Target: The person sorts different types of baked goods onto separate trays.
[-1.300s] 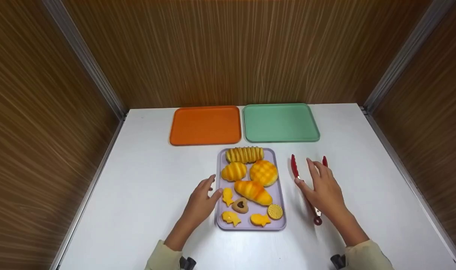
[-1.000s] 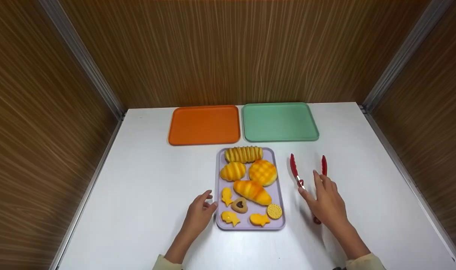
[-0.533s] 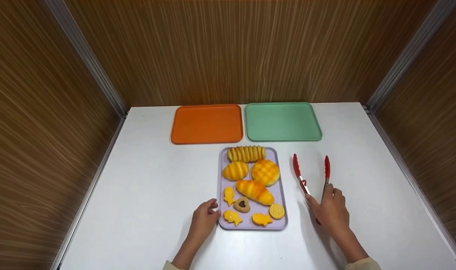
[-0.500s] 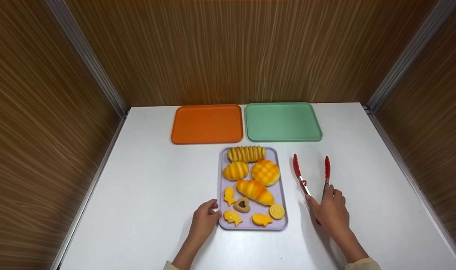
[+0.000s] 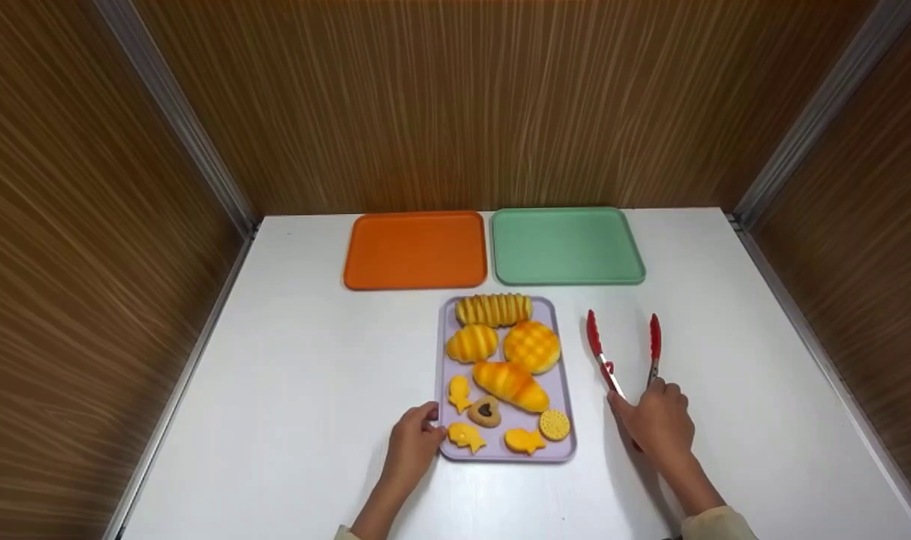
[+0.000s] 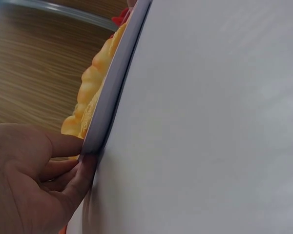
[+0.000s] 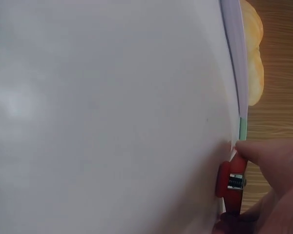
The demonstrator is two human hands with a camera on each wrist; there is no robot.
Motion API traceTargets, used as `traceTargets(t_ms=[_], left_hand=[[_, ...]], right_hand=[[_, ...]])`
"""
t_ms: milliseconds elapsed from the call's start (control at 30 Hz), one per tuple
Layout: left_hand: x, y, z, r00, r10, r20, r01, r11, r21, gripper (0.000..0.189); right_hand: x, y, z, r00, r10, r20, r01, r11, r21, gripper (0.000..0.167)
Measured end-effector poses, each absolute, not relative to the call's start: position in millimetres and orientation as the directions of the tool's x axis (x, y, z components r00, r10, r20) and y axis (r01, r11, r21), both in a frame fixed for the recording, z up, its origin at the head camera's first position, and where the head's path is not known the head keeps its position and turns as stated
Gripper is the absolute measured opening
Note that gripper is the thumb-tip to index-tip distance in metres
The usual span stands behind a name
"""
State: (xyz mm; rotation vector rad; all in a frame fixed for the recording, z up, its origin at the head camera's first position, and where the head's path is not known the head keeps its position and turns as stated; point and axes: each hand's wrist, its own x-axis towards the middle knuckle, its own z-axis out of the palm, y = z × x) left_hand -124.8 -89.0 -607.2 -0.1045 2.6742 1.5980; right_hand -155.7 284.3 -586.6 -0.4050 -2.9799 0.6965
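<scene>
In the head view my left hand [image 5: 413,446] is at the near left corner of a lavender tray [image 5: 515,420]. The left wrist view shows its thumb and fingers pinching the tray's edge. On the tray lie a ridged bread roll [image 5: 494,309], a small croissant [image 5: 472,343], a round crosshatched bun [image 5: 532,346], a larger croissant [image 5: 510,385], a heart-shaped cookie [image 5: 485,412], a round dotted cracker [image 5: 554,424] and several fish-shaped pieces [image 5: 466,436]. To the right, my right hand [image 5: 659,424] grips red-tipped tongs [image 5: 594,334] near their hinge end, the tips spread and pointing away.
Behind the lavender tray an orange tray [image 5: 416,250] and a green tray [image 5: 568,246] lie side by side, with nothing on them. Wood-grain panels [image 5: 455,105] enclose the white table [image 5: 290,360] at the back and both sides.
My right hand has come down and back along the tongs and now grips them. My left hand has slid nearer me along the tray's side and taken hold of its edge.
</scene>
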Motion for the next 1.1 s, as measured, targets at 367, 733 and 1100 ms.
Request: traceTargets(t_ms=[367, 733, 1100], left_hand=[[-126.0, -87.6, -606.8, -0.996, -0.050, -0.073, -0.088, 0.476, 0.875, 0.037], [-126.4, -88.7, -607.1, -0.996, -0.048, -0.076, -0.089, 0.477, 0.874, 0.038], [-125.4, -88.0, -608.1, -0.994, -0.060, -0.092, -0.110, 0.479, 0.871, 0.038]], right_hand=[[-155.1, 287.0, -585.3, -0.956, 0.281, 0.086, 0.204, 0.844, -0.495, 0.066], [-159.0, 292.8, -582.3, -0.948, 0.314, 0.055, 0.225, 0.782, -0.581, 0.070], [-161.4, 296.5, -581.8, -0.939, 0.337, 0.069, 0.228, 0.760, -0.609, 0.081]])
